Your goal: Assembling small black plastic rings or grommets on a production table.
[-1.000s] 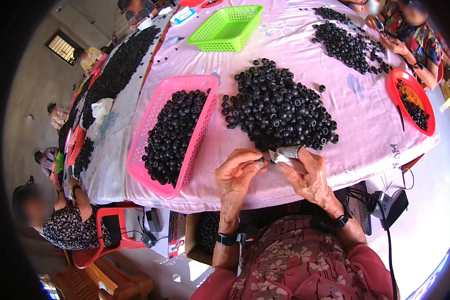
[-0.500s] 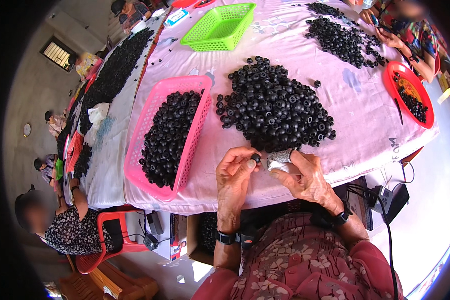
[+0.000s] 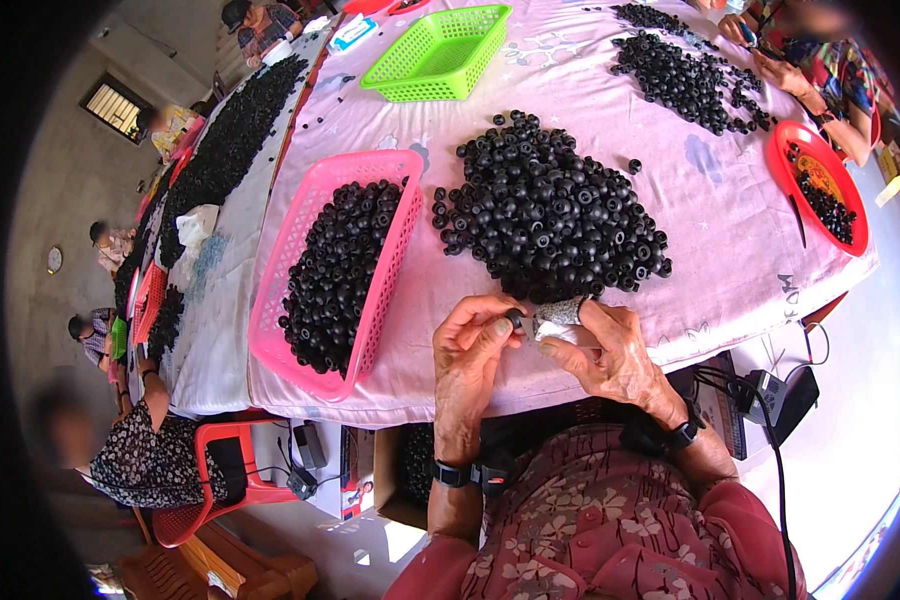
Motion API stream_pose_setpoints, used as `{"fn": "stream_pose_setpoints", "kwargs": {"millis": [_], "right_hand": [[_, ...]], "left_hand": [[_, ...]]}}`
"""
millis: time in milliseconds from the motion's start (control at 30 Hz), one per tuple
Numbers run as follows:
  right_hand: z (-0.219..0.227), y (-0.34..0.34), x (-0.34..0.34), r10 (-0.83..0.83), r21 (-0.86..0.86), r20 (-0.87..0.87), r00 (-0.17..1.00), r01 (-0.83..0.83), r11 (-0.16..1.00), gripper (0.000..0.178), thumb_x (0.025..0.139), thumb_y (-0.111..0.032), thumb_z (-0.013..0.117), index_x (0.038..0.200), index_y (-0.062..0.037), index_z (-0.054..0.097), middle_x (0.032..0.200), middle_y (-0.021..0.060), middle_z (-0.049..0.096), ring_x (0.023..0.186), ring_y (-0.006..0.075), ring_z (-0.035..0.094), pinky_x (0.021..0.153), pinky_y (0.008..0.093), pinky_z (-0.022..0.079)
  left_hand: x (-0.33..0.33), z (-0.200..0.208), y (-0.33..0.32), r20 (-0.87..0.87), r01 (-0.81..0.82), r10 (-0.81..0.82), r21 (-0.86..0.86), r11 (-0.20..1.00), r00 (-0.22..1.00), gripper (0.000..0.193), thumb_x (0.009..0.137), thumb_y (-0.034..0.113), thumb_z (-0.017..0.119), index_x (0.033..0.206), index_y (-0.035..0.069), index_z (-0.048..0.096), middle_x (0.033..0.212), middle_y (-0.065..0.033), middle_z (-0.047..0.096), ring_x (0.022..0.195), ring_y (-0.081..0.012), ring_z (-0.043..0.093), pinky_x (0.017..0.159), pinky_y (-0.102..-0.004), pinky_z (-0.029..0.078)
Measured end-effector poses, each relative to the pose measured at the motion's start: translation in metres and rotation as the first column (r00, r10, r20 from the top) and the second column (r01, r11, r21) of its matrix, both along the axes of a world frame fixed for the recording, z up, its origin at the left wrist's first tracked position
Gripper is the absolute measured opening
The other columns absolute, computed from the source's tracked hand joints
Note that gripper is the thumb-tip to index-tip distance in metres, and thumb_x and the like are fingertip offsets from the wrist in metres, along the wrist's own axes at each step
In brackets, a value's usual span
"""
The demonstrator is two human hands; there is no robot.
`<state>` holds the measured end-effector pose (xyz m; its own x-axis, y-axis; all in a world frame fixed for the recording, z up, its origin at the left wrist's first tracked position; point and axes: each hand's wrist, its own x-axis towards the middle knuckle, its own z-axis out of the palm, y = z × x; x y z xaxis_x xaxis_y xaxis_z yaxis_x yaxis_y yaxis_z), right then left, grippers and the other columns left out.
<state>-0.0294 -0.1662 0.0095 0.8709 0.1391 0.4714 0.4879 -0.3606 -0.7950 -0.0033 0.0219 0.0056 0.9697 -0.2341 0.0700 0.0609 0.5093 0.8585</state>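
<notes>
Between the thumb and fingers of my left hand (image 3: 467, 345) is a small black ring-like bead (image 3: 515, 317). My right hand (image 3: 618, 355) grips a small block with a speckled grey top and a shiny silver side (image 3: 558, 318); its exact kind I cannot make out. The bead and the block are close together, near the table's front edge. Just beyond both hands lies a large heap of similar black beads (image 3: 555, 210). Left of it stands a pink plastic basket (image 3: 402, 235), part-filled with more of these beads.
A green basket (image 3: 395, 90) stands at the far side. A red bowl with beads (image 3: 859, 238) is at the right. Near it, a person's hands (image 3: 782, 75) work by another bead heap (image 3: 670, 80). Other people sit at the left. A black cable (image 3: 775, 470) hangs beside my right arm.
The bead in my left hand has shifted very slightly to the right, toward the block. My right hand has hardly moved. The person at the far right has moved their hands a little.
</notes>
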Motion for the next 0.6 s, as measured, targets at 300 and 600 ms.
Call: {"fn": "stream_pose_setpoints", "kwargs": {"millis": [300, 600], "right_hand": [[0.005, 0.002, 0.003, -0.11, 0.109, -0.017, 0.994, 0.111, 0.988, 0.022, 0.088, -0.011, 0.071, 0.098, 0.0033, 0.059, 0.084, 0.0193, 0.069, 0.075, 0.0318, 0.071, 0.063, 0.0335, 0.053], [-0.001, 0.002, 0.003, -0.108, 0.152, -0.022, 0.994, 0.11, 0.982, 0.024, 0.088, -0.014, 0.072, 0.099, 0.0029, 0.058, 0.081, 0.0185, 0.068, 0.073, 0.0323, 0.07, 0.061, 0.0339, 0.053]], "left_hand": [[0.002, -0.003, 0.007, 0.046, 0.056, -0.053, -0.047, 0.997, 0.998, 0.016, 0.091, 0.004, 0.063, 0.106, -0.002, 0.064, 0.099, -0.0128, 0.067, 0.08, -0.0152, 0.064, 0.072, -0.0252, 0.051], [0.0, -0.005, 0.003, 0.075, 0.047, -0.045, -0.036, 0.998, 0.996, 0.023, 0.091, 0.002, 0.06, 0.114, -0.001, 0.064, 0.105, -0.0135, 0.066, 0.081, -0.0155, 0.061, 0.07, -0.0248, 0.049]]}}
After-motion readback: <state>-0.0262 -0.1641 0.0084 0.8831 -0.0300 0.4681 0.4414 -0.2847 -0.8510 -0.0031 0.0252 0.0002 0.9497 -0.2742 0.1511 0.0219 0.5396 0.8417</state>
